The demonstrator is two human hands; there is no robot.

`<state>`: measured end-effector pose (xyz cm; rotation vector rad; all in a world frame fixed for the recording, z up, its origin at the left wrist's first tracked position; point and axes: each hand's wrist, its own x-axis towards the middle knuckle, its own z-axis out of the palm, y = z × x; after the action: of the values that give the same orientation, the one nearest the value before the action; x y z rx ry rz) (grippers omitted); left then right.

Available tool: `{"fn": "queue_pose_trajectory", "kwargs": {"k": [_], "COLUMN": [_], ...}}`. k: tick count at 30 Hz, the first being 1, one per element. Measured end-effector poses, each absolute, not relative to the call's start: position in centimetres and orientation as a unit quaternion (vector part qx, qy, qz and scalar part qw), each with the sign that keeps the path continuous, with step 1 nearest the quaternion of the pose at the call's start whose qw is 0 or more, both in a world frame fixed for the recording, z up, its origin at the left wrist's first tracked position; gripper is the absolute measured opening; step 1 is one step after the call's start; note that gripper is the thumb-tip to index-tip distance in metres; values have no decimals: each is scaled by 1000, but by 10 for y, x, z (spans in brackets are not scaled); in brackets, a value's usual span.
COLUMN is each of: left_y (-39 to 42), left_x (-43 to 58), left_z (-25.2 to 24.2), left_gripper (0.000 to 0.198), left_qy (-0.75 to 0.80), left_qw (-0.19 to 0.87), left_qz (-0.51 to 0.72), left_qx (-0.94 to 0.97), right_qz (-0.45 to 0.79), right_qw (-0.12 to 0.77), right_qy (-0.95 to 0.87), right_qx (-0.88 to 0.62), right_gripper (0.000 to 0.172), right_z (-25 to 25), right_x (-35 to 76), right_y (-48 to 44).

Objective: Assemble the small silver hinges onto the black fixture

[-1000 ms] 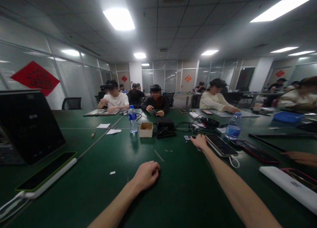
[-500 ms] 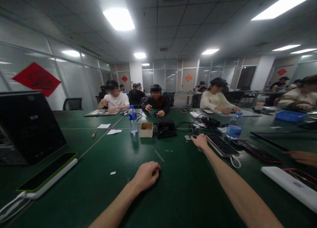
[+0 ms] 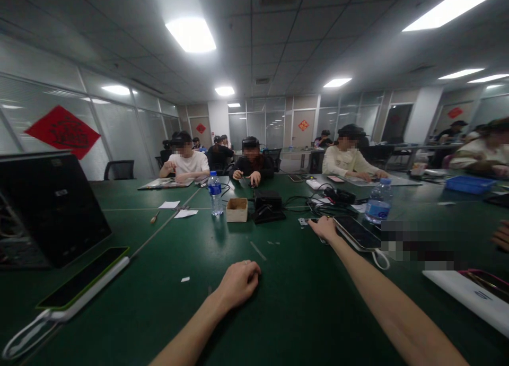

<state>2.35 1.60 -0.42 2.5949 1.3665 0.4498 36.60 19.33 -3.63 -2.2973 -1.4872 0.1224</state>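
Observation:
My left hand (image 3: 240, 282) rests on the green table (image 3: 270, 318) with its fingers curled in, and nothing shows in it. Farther off, my right hand (image 3: 324, 228) reaches forward, fingers together and pointing down at the tabletop. Whatever lies under those fingertips is dark, small and mostly hidden. Small silvery pieces (image 3: 303, 222) lie just left of them. Right beside this hand is a phone (image 3: 358, 232) on a white power bank, with a white cable loop (image 3: 382, 259) at its near end.
A water bottle (image 3: 215, 193), a small open box (image 3: 237, 210) and a black device (image 3: 268, 204) stand ahead. Black cables (image 3: 306, 202) and another bottle (image 3: 378, 201) are to the right. A black computer case (image 3: 55, 207) and a phone (image 3: 85, 276) sit left. Co-workers sit across the table.
The view has shifted slightly, so things sit a little farther right and lower. Both my hands keep nearly the same pose. A co-worker's hand at the right edge has drawn back.

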Motion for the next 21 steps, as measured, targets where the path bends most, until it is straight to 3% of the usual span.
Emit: {"fn": "queue_pose_trajectory", "kwargs": {"k": [3, 10, 21], "left_y": [17, 16, 14], "left_x": [23, 23, 22], "left_z": [-6, -4, 0], "left_gripper": [19, 20, 20], "left_qy": [459, 454, 451], "left_qw": [92, 85, 94], "left_qz": [150, 153, 153], "left_qx": [871, 873, 874], "right_qz": [30, 48, 53], "right_qw": [196, 187, 198], "right_qy": [-548, -568, -562], "right_qx": [-813, -800, -801], "right_gripper": [75, 44, 40], "right_z": [-36, -36, -28], "right_x": [363, 359, 361], "right_y": [182, 164, 155]}}
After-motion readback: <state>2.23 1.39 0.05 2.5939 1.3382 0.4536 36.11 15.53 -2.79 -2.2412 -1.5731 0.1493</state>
